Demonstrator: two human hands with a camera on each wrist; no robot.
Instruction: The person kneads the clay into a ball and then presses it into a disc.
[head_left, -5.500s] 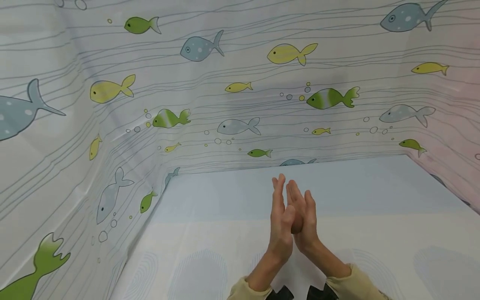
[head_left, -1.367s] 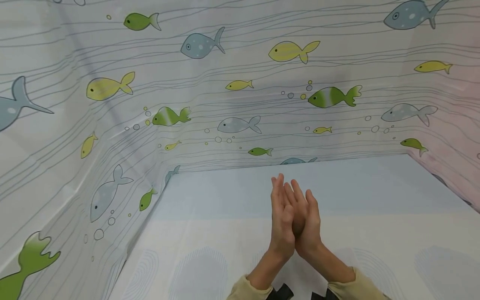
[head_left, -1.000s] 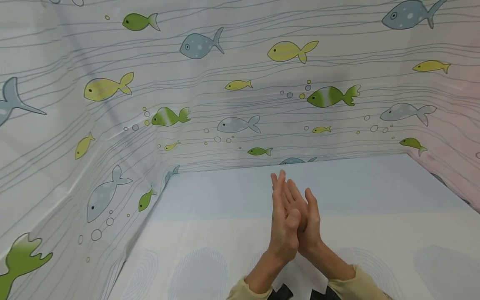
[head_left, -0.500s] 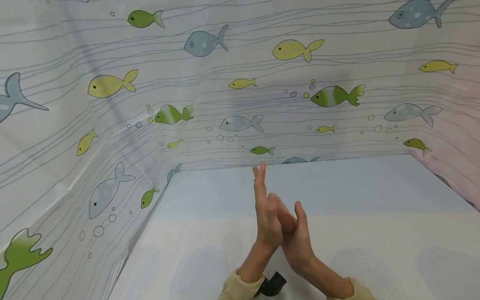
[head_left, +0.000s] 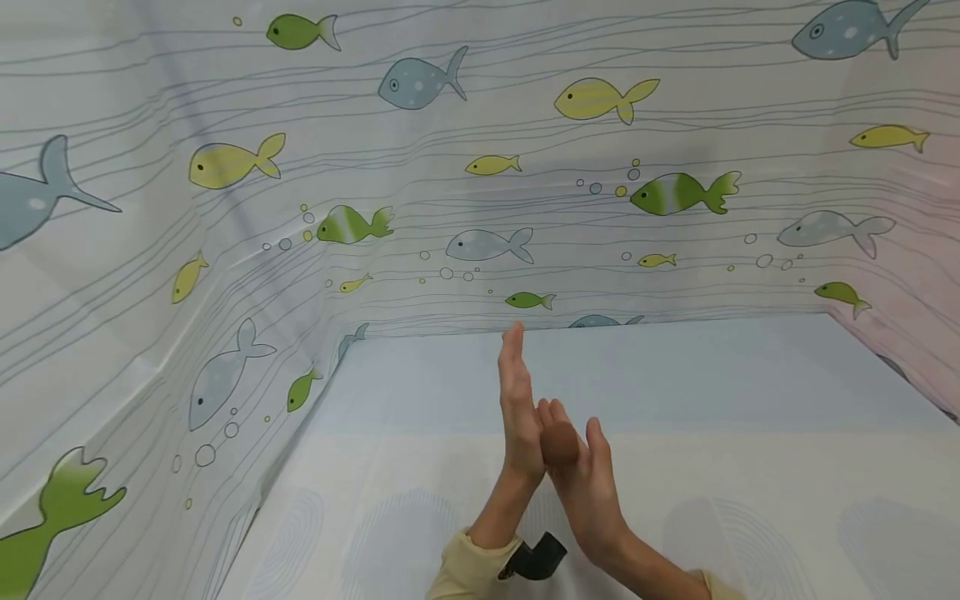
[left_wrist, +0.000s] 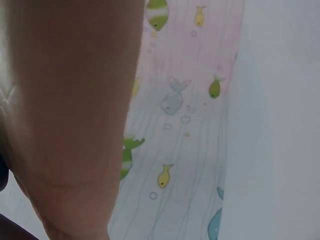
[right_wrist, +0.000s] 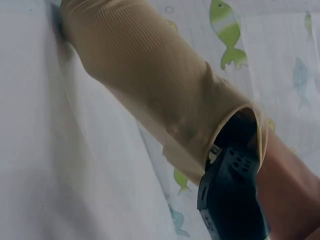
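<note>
2 bare hands meet palm to palm above the pale table (head_left: 750, 467), with a small brown lump (head_left: 558, 442) pressed between them. The left hand (head_left: 517, 408) stands edge-on, its straight fingers close together and pointing up and away toward the fish-print curtain (head_left: 480, 167). The right hand (head_left: 588, 487) sits lower and nearer the person, its fingers also straight and leaning up toward the left hand. Neither hand curls round the lump; flat palms alone hold it. The lump shows just beside the base of the left palm and against the right fingers, above the middle of the table's near half. What shows of it looks rounded; part is hidden between the palms, so its long axis and which way it points cannot be told. Yellowish sleeves cover both forearms, and a black wrist mount (head_left: 534, 559) sits at the left sleeve (head_left: 468, 571) cuff. The left wrist view is filled by blurred skin, with the curtain's fish beyond. The right wrist view shows the left sleeve and the black mount close up, not the lump. The curtain walls the table on 3 sides.
</note>
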